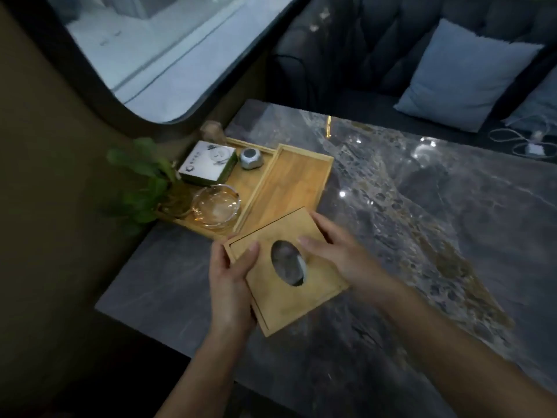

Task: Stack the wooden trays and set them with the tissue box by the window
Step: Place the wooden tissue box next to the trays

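Both hands clamp the wooden tissue box above the worktop, left hand and right hand on opposite edges; empty wooden tray lies just beyond the fingertips, window-side, long axis running away.

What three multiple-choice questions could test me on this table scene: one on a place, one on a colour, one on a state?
1. Where is the glass ashtray?
A. on the sofa
B. in the left tray
C. in the box

2. What colour is the cushion?
A. red
B. yellow
C. light blue

3. How is the tissue box held?
A. by both hands
B. by one hand
C. by neither

Answers: 1 B, it sits beside the plant. 2 C, pale against the dark sofa. 3 A, left hand and right hand grip its sides.
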